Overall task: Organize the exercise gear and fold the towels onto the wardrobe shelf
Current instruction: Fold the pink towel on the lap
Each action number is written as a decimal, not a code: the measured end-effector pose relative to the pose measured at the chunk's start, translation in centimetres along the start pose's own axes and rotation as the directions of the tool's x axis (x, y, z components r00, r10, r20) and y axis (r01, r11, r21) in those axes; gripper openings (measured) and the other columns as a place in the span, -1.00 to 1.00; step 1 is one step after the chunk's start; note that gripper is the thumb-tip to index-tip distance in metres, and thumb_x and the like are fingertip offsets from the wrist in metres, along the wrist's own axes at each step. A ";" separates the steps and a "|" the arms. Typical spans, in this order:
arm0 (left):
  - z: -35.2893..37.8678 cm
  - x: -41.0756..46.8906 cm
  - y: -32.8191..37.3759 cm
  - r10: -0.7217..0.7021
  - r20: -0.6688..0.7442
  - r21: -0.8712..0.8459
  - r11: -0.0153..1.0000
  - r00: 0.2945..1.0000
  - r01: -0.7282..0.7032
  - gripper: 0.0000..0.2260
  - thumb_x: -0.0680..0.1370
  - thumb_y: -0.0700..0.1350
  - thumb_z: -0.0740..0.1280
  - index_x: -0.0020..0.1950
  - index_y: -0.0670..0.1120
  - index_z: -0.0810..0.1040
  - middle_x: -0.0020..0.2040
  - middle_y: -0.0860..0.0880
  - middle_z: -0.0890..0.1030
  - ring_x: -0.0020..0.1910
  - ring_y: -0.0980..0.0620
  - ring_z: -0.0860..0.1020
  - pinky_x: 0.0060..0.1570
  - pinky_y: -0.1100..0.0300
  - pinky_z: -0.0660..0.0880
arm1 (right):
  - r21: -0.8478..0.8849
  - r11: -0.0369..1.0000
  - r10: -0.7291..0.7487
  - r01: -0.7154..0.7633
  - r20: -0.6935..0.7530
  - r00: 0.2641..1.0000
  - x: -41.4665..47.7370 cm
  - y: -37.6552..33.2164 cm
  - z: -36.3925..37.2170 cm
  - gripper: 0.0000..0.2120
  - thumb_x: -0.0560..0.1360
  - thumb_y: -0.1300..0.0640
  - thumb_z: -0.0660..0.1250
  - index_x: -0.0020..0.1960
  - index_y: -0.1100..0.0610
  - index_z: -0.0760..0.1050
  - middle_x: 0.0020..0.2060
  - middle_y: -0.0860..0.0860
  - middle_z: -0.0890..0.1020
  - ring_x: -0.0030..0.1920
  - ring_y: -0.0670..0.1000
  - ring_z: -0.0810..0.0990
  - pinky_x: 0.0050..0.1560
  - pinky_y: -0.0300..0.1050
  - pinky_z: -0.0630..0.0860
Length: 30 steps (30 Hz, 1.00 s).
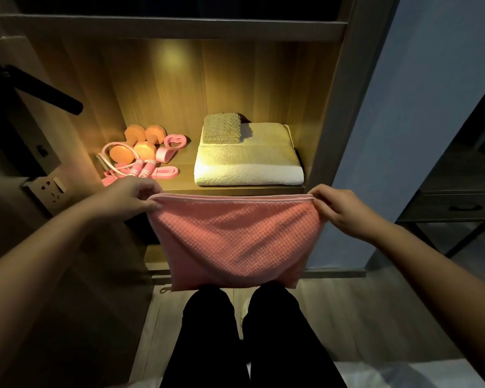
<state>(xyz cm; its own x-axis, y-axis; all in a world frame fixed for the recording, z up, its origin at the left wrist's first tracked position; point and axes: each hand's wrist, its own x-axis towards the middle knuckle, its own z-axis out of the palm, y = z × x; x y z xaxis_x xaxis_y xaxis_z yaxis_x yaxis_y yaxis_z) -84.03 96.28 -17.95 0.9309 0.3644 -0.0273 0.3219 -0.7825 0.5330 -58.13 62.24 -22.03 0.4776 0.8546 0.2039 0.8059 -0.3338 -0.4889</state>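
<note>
Pink towel [233,242] hangs at frame centre, doubled, below shelf edge. Left hand [129,200] and right hand [339,211] each pinch 1 top corner. Step: mid-fold. Next: likely another fold, then place beside white towel [249,163] on wardrobe shelf [185,177].

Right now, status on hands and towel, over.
Left hand and right hand pinch pink towel by top corners. Towel hangs doubled before shelf, not stowed. White towel on shelf right, exercise gear left.
</note>
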 end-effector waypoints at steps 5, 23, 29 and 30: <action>0.5 -0.1 -0.5 -0.020 0.017 -0.099 0.995 1.000 0.022 -0.93 0.49 -0.20 0.42 -0.06 -0.08 0.60 -0.07 -0.07 0.61 -0.01 -0.07 0.59 -0.02 0.10 0.57 | 0.072 0.995 0.082 -0.075 -0.099 0.992 0.3 0.1 0.6 -0.81 0.65 0.07 0.13 -0.05 0.08 0.46 -0.21 -0.04 0.57 -0.21 -0.11 0.54 -0.23 -0.14 0.44; 3.3 4.8 0.8 -0.507 -0.310 -0.769 0.631 0.804 0.101 -0.81 0.66 0.04 0.16 0.02 0.00 0.51 -0.02 0.07 0.55 -0.03 0.06 0.51 -0.17 0.16 0.43 | 0.544 0.784 0.486 -0.298 -0.240 0.841 6.6 0.0 0.7 -0.79 0.59 -0.04 0.21 -0.08 0.05 0.54 -0.08 -0.02 0.61 -0.12 -0.06 0.52 -0.11 -0.07 0.46; 3.7 4.2 -0.6 -0.468 -0.287 -0.710 0.689 0.836 0.143 -0.71 0.65 -0.04 0.18 -0.20 0.05 0.62 -0.20 0.07 0.65 -0.09 0.02 0.57 -0.08 0.09 0.54 | 0.591 0.759 0.400 -0.272 -0.095 0.911 4.7 0.6 0.8 -0.79 0.62 0.07 0.21 -0.13 0.05 0.56 -0.26 -0.10 0.57 -0.23 -0.11 0.47 -0.20 -0.19 0.40; 4.1 4.0 -0.7 -0.461 -0.274 -0.700 0.697 0.844 0.154 -0.69 0.65 -0.04 0.17 -0.20 0.05 0.63 -0.23 0.07 0.65 -0.10 0.02 0.58 -0.10 0.10 0.53 | 0.558 0.783 0.390 -0.275 -0.095 0.916 4.4 0.4 1.2 -0.78 0.62 0.07 0.21 -0.15 0.03 0.55 -0.30 -0.13 0.56 -0.28 -0.15 0.47 -0.25 -0.21 0.39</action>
<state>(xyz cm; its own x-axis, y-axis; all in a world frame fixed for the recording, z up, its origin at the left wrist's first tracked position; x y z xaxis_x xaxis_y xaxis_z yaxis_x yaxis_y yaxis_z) -79.79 96.22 -21.85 0.5896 0.8068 -0.0374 0.2469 -0.1360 0.9594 -56.07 66.35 -22.34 0.7850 0.6147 0.0771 0.3045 -0.2745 -0.9121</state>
